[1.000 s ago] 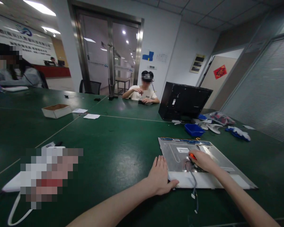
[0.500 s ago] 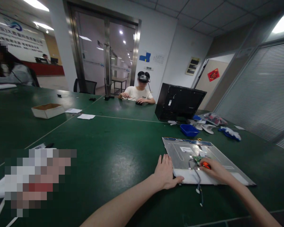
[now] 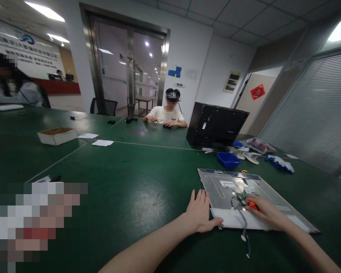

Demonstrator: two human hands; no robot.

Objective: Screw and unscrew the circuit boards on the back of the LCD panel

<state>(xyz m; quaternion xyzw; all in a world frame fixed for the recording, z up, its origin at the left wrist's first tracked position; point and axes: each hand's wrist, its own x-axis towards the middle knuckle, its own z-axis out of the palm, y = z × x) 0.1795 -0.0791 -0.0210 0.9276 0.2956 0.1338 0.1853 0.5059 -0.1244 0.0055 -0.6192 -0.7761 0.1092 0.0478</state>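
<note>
A flat grey metal display panel [image 3: 215,186] with a white strip along its near edge lies on the green table. My left hand [image 3: 199,211] rests against its near left corner, fingers stretched out and thumb along the edge. Over the panel's middle, my right hand [image 3: 266,211] is closed round an orange-handled screwdriver [image 3: 254,205]; its tip is hidden. Beside that hand is a small green circuit board [image 3: 241,196]. A bundle of grey cables [image 3: 244,222] runs from the board across the white strip, its white connectors hanging over the near edge.
Beyond the panel are a blue tray [image 3: 229,160], a black monitor [image 3: 220,123] and blue-and-white gloves [image 3: 280,163]. A white open box [image 3: 57,136] stands on the left. A co-worker [image 3: 168,113] sits across the table [image 3: 125,163]; another person [image 3: 14,89] sits far left. A blurred patch covers the lower left.
The view has shifted slightly, so the panel and both hands appear a little lower and further right. My left hand stays at the corner and my right hand keeps hold of the screwdriver.
</note>
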